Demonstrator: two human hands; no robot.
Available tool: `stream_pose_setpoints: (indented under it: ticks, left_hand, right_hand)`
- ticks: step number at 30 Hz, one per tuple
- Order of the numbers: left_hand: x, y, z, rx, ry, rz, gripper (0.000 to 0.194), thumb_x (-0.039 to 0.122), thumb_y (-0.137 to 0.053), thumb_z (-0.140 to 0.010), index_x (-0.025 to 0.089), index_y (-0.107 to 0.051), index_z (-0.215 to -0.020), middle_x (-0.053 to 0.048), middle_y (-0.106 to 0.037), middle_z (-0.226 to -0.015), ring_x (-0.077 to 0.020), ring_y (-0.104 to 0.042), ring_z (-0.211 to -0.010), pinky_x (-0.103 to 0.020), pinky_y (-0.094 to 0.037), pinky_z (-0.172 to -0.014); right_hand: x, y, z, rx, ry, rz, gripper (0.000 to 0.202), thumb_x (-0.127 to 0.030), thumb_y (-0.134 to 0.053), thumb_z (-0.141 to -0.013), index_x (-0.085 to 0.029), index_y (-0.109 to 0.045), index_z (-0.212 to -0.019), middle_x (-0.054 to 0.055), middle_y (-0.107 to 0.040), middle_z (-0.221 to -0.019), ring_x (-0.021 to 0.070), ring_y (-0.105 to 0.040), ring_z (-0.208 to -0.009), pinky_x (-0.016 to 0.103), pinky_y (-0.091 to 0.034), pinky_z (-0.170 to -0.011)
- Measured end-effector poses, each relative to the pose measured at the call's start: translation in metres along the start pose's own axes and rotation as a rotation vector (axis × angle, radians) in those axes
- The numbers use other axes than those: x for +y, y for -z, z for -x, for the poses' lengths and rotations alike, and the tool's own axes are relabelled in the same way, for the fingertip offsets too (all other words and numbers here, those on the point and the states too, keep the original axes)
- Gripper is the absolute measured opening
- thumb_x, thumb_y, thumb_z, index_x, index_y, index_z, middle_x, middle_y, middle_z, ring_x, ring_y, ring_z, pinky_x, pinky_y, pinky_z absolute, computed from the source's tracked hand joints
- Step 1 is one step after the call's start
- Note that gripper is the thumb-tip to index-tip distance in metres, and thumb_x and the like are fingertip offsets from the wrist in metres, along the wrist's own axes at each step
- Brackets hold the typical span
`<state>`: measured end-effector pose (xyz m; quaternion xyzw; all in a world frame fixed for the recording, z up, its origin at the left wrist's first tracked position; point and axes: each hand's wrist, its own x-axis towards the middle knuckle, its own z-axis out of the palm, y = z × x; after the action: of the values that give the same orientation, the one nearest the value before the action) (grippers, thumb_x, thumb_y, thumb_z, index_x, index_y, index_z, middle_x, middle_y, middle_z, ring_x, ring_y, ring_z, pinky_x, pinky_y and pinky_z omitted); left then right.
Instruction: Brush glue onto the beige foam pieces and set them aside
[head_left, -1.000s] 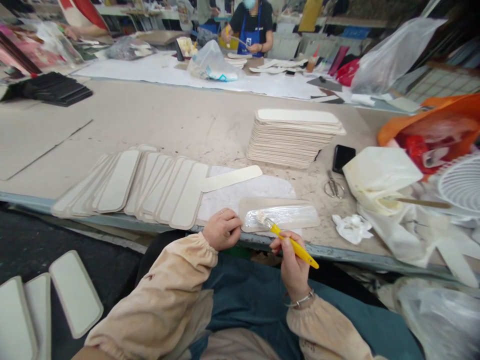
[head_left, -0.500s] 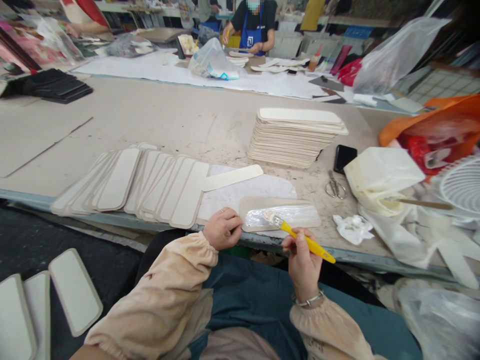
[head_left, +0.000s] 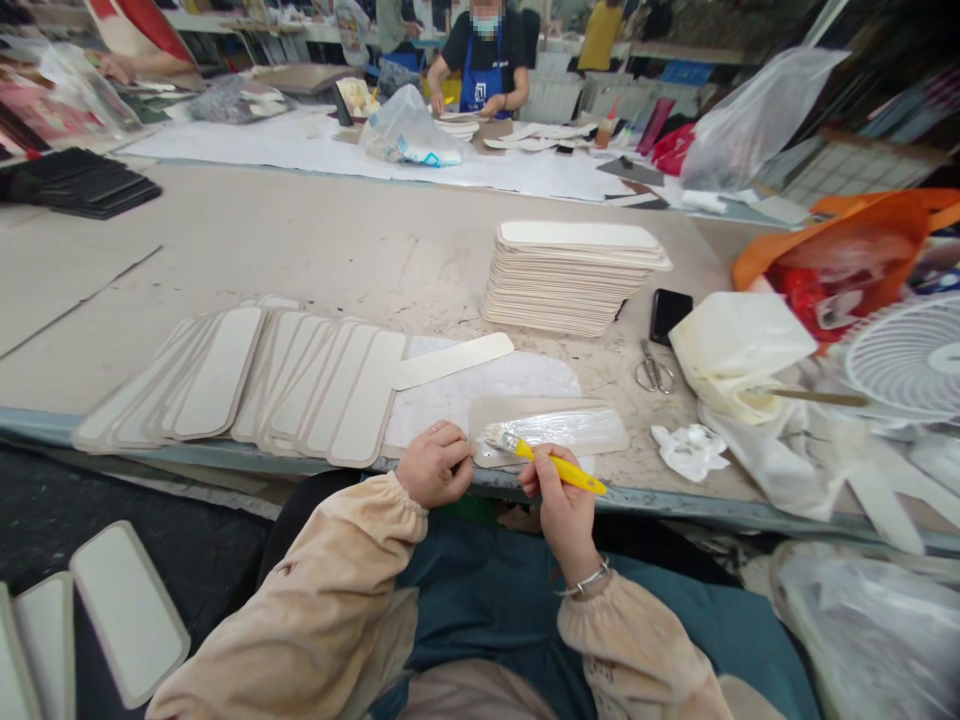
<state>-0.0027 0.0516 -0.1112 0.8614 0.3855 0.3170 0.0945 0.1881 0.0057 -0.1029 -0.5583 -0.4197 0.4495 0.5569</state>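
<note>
My right hand [head_left: 564, 508] is closed around the yellow handle of a paintbrush [head_left: 559, 467]. Its bristles rest on the left part of a beige rounded panel [head_left: 611, 425], where a wet, glossy white coat covers the middle. At the panel's left end, my left hand [head_left: 436, 462] has curled fingers pinching the edge. Under the panel lies a white sheet [head_left: 427, 398], partly covered by a narrow cream strip [head_left: 457, 361]. Left of the sheet, several cream panels with beige borders [head_left: 360, 400] overlap in a fanned row.
A tall stack of panels [head_left: 570, 280] stands behind. To the right are scissors [head_left: 654, 372], a phone [head_left: 670, 316], crumpled tissue [head_left: 688, 452], a plastic-lined container [head_left: 742, 345] with a stick, and a white fan [head_left: 911, 358]. A co-worker [head_left: 486, 65] sits across the table.
The brush has moved left along the panel to near its left end, with my right hand following. My left hand stays at the panel's edge. The whole view has shifted slightly.
</note>
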Motion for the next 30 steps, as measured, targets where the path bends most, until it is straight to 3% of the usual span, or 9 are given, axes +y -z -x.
stream_pose_setpoints:
  ticks: [14, 19, 22, 28, 30]
  left_hand:
    - [-0.002, 0.000, 0.000, -0.025, 0.008, 0.005, 0.013, 0.011, -0.052, -0.077, 0.017, -0.064, -0.077, -0.007, -0.061, -0.081, -0.0191, -0.055, -0.078, -0.034, -0.049, -0.071]
    - [-0.001, 0.000, 0.000, -0.026, 0.005, -0.001, 0.014, 0.012, -0.052, -0.076, 0.017, -0.065, -0.080, -0.007, -0.061, -0.080, -0.0188, -0.055, -0.078, -0.033, -0.050, -0.070]
    - [-0.002, 0.000, 0.000, -0.029, 0.005, -0.006, 0.015, 0.012, -0.052, -0.076, 0.018, -0.065, -0.080, -0.007, -0.061, -0.081, -0.0185, -0.056, -0.078, -0.033, -0.050, -0.071]
    - [-0.002, 0.000, 0.000, -0.032, 0.000, -0.019, 0.014, 0.013, -0.052, -0.077, 0.019, -0.065, -0.079, -0.006, -0.061, -0.081, -0.0185, -0.056, -0.078, -0.033, -0.050, -0.071]
    - [-0.002, 0.000, 0.000, -0.037, 0.000, -0.019, 0.014, 0.013, -0.052, -0.077, 0.019, -0.065, -0.079, -0.006, -0.061, -0.081, -0.0185, -0.056, -0.078, -0.033, -0.050, -0.071]
  right_hand:
    - [-0.003, 0.079, -0.030, 0.358, 0.108, 0.227, 0.034, -0.051, -0.058, -0.083, -0.017, -0.059, -0.088, -0.001, -0.059, -0.058, 0.0130, -0.051, -0.046, 0.027, -0.043, -0.047]
    - [-0.009, 0.096, -0.033, 0.454, 0.145, 0.289, 0.032, -0.048, -0.059, -0.084, -0.017, -0.058, -0.090, -0.001, -0.058, -0.058, 0.0132, -0.051, -0.047, 0.027, -0.042, -0.048]
    - [-0.013, 0.087, -0.024, 0.402, 0.152, 0.209, 0.029, -0.046, -0.058, -0.085, -0.018, -0.057, -0.088, -0.002, -0.057, -0.058, 0.0125, -0.050, -0.048, 0.026, -0.042, -0.048]
    - [-0.007, 0.041, 0.001, 0.015, 0.048, 0.018, 0.027, -0.046, -0.054, -0.088, -0.019, -0.056, -0.089, -0.002, -0.057, -0.059, 0.0124, -0.051, -0.049, 0.025, -0.043, -0.047]
    - [-0.004, 0.036, 0.002, -0.024, 0.013, 0.031, 0.028, -0.047, -0.055, -0.087, -0.019, -0.057, -0.090, -0.002, -0.057, -0.059, 0.0125, -0.051, -0.048, 0.025, -0.043, -0.046]
